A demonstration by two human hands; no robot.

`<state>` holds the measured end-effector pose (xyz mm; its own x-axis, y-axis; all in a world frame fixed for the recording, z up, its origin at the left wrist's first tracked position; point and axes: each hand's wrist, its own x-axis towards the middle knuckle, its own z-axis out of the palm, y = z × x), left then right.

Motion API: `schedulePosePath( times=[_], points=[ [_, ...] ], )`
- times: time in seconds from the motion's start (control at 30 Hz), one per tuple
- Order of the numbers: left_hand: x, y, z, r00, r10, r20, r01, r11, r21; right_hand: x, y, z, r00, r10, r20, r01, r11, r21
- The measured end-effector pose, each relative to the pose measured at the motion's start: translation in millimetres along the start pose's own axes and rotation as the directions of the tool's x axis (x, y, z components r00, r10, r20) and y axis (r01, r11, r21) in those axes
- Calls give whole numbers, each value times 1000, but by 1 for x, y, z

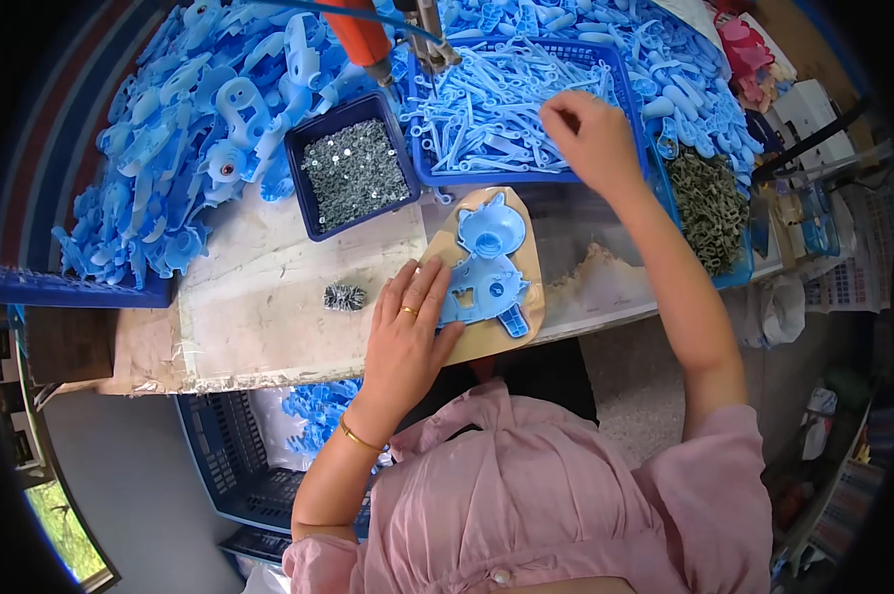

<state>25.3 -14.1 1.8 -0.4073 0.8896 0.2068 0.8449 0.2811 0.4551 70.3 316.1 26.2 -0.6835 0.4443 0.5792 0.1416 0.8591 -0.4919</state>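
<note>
My left hand lies flat on the left edge of a light-blue plastic shell, its fingers stretched out. The shell has a rounded upper part with small ears and sits hollow side up in a tan shaped holder at the table's front edge. My right hand is over the right side of a blue basket heaped with thin light-blue plastic sticks. Its fingers are curled in toward the thumb; whatever is between the fingertips is hidden.
A dark-blue tray of small screws stands left of the basket. An orange power screwdriver hangs above. Piles of blue plastic parts flank the back. A bin of dark metallic pieces is at right; a small grey-black bundle lies left of my left hand.
</note>
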Motion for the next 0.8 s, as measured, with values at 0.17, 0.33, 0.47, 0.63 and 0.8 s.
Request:
schedulePosePath(
  times=[0.17,0.33,0.47,0.63,0.8],
  points=[
    [4,3,-5,1000,-13,8,13,1000,-23,0,-7,-50,809,436,393,-584,665,466],
    [28,32,-15,992,53,-116,-76,975,-208,-41,-42,-77,722,284,631,-610,692,385],
    [42,54,-8,998,5,61,22,906,-423,-78,-74,-86,778,-58,625,-229,900,370],
    [37,57,-1,990,-77,121,129,851,-509,-85,-36,-122,803,312,508,-463,863,202],
    [38,56,-1,982,-65,176,158,794,-587,-99,66,-170,922,369,122,-303,879,-367]
  ],
)
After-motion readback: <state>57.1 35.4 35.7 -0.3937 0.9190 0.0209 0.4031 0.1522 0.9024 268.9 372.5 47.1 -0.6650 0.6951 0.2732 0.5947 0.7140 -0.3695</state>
